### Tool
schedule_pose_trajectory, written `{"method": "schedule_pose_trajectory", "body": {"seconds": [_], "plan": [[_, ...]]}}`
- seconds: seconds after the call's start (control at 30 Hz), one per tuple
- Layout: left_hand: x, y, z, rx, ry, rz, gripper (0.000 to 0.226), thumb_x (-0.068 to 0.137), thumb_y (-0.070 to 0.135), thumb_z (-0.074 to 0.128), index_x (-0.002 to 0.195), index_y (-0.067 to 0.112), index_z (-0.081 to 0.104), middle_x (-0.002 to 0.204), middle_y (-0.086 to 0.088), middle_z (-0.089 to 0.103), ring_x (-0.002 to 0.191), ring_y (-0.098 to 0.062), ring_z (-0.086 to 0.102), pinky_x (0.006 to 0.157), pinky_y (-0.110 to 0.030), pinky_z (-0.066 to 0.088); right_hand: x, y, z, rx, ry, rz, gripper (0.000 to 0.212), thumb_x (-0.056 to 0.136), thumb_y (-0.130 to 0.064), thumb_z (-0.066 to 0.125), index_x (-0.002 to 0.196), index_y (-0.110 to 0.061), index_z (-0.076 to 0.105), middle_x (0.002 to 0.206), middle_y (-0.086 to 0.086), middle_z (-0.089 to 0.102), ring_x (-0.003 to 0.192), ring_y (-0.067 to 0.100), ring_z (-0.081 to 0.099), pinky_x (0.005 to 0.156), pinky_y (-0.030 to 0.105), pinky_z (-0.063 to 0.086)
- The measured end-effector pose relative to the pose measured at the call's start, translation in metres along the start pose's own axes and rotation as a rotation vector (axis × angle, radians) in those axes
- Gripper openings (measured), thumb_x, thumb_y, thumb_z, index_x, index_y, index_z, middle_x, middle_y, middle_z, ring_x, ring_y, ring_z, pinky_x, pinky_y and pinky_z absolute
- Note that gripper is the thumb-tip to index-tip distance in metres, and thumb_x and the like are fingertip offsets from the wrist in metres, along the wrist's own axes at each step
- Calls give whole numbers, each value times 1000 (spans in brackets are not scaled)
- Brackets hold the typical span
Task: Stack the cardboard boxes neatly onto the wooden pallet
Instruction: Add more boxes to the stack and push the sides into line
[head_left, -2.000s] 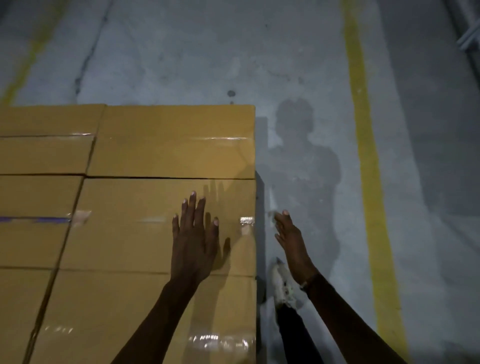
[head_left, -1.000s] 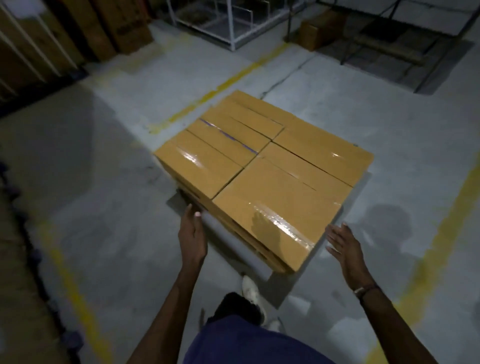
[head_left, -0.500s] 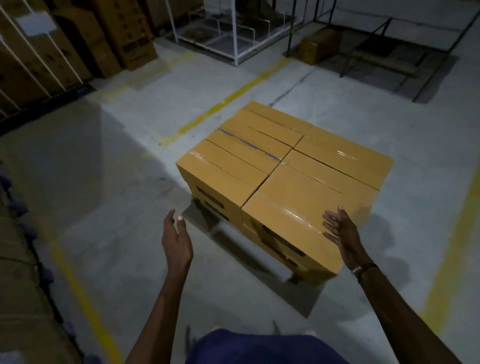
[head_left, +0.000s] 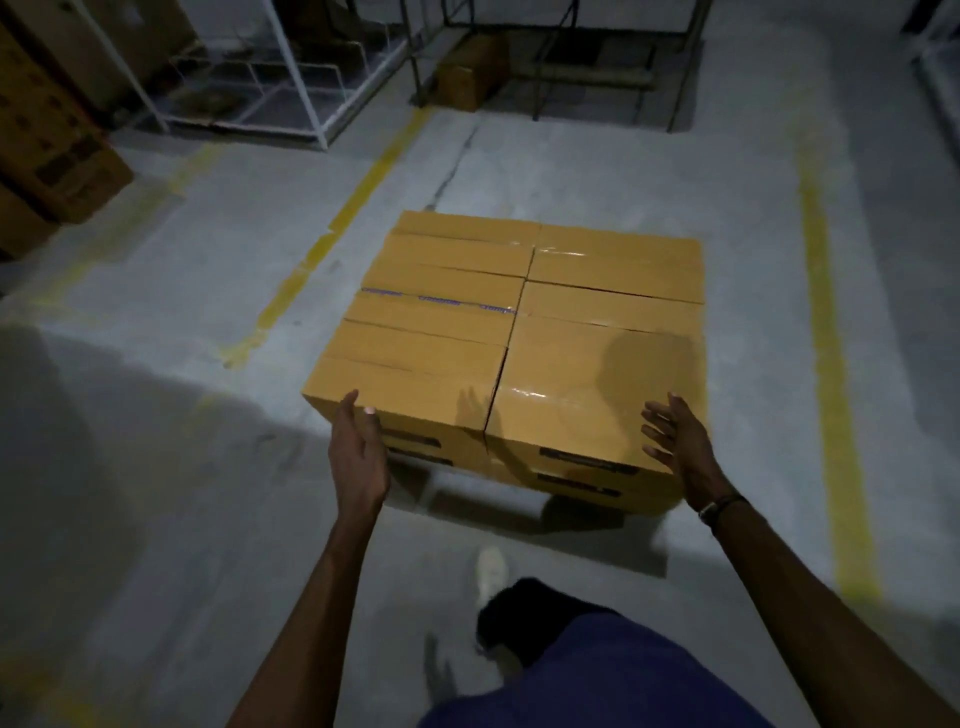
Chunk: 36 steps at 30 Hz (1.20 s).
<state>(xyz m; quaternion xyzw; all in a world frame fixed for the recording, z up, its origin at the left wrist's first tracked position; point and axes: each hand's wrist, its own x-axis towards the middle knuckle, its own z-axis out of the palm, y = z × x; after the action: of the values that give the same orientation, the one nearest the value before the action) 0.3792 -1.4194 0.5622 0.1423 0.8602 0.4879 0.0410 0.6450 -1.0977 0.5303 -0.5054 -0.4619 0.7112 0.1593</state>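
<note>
Concrete floor (head_left: 156, 322) bears stacked cardboard boxes (head_left: 519, 322), open hands flanking them.

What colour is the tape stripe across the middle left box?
Purple or blue, printed tape on the tan box; head view, slightly blurred.

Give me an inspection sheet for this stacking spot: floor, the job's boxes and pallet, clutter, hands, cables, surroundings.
Surface: grey concrete floor with worn yellow lines.
Job's things: stack of cardboard boxes, tops level, edges close together; one box carries purple tape. Pallet under the stack lies in shadow and cannot be made out.
Clutter: nothing seen near the stack.
Hands: left hand open at the stack's near left corner; right hand open by its near right corner; contact cannot be told.
Cables: nothing seen.
Surroundings: white wire rack, dark metal frame with a carton beside it, more cartons at left.
</note>
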Motion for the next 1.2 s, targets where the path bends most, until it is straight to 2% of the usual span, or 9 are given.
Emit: {"method": "schedule_pose_trajectory", "body": {"seconds": [0.1, 0.27, 0.37, 0.47, 0.73, 0.87, 1.0, 1.07, 1.2], "plan": [[60, 8, 18, 26, -117, 91, 53, 112, 45, 35, 156, 16, 42, 158, -9, 47, 143, -26, 44, 116, -40, 37, 14, 4, 18, 64, 82, -12, 63, 107, -57, 41, 148, -11, 55, 154, 10, 54, 142, 29, 50, 118, 51, 40], [153, 20, 42, 104, -261, 245, 52, 113, 40, 37, 157, 12, 41, 159, -11, 46, 144, -26, 44, 117, -41, 36, 40, 7, 58, 169, 183, -32, 68, 106, -60, 40, 155, -13, 48, 159, 8, 48, 145, 29, 46, 119, 50, 38], [190, 21, 52, 138, -383, 347, 52, 112, 40, 39, 157, 13, 40, 161, -8, 44, 146, -23, 41, 118, -35, 32, 53, 6, 79, 264, 257, -46, 61, 110, -51, 41, 163, -21, 36, 160, 6, 47, 147, 31, 44, 120, 53, 37], [229, 22, 73, 181, -527, 434, 52, 112, 40, 39, 157, 13, 40, 162, -7, 43, 147, -22, 40, 117, -31, 28, 57, 10, 95, 340, 368, -22, 57, 109, -50, 44, 156, -18, 44, 158, 6, 50, 145, 31, 46, 119, 54, 38], [295, 37, 175, 266, -978, 774, 62, 108, 51, 33, 154, 11, 43, 160, -13, 45, 148, -28, 41, 120, -48, 36, 42, 29, 136, 567, 609, 36, 58, 111, -47, 39, 157, -12, 45, 164, 8, 41, 150, 31, 40, 120, 52, 34], [305, 31, 237, 315, -1201, 959, 58, 109, 50, 34, 152, 13, 45, 159, -13, 46, 147, -29, 43, 117, -43, 36, 36, 45, 169, 674, 780, 5, 62, 109, -50, 40, 160, -14, 40, 163, 5, 41, 150, 29, 40, 114, 46, 36], [300, 10, 281, 381, -1418, 1081, 67, 105, 57, 30, 153, 11, 46, 162, -14, 41, 149, -31, 40, 120, -49, 36, 29, 78, 205, 779, 956, 16, 40, 106, -56, 45, 130, -28, 59, 151, 5, 54, 133, 24, 54, 115, 47, 41], [299, -4, 302, 439, -1487, 1154, 67, 105, 56, 29, 154, 14, 44, 166, -11, 36, 150, -30, 38, 121, -50, 34, 32, 99, 219, 803, 1006, 1, 45, 106, -57, 42, 140, -28, 54, 147, 1, 54, 128, 20, 53, 112, 45, 43], [292, -36, 344, 471, -1580, 1240, 56, 109, 49, 33, 155, 19, 43, 168, -6, 31, 151, -27, 35, 121, -55, 32, 57, 155, 240, 874, 1089, 22, 71, 104, -62, 42, 164, -24, 33, 166, 0, 38, 146, 26, 44, 113, 46, 40]]}}
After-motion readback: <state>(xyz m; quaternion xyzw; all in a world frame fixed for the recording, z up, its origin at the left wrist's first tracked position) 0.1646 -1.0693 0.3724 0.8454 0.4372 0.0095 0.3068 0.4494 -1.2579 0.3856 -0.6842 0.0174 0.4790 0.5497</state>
